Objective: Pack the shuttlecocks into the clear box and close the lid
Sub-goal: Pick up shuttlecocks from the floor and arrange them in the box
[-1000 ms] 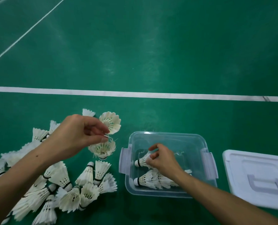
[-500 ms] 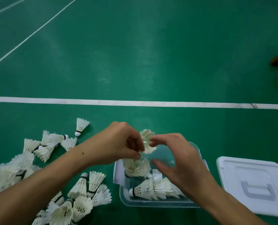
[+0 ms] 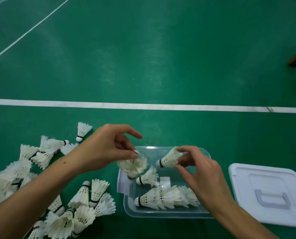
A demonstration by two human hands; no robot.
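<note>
Your right hand (image 3: 201, 171) pinched a shuttlecock (image 3: 169, 158) by its feather skirt over the clear box (image 3: 162, 215), cork pointing left and down, long axis roughly parallel to the row already lying below it. Your left hand (image 3: 107, 149) pinched another shuttlecock (image 3: 132, 166) at the box's left rim. The lid (image 3: 268, 190) lay on the floor to the right.

Clear box (image 3: 162, 214) sits open on the green floor, holding a row of nested white shuttlecocks (image 3: 164, 198) on their sides plus one loose shuttlecock (image 3: 148, 176). White lid (image 3: 271, 194) lies flat just right of the box. Loose pile of shuttlecocks (image 3: 81, 204) lies left of it.
</note>
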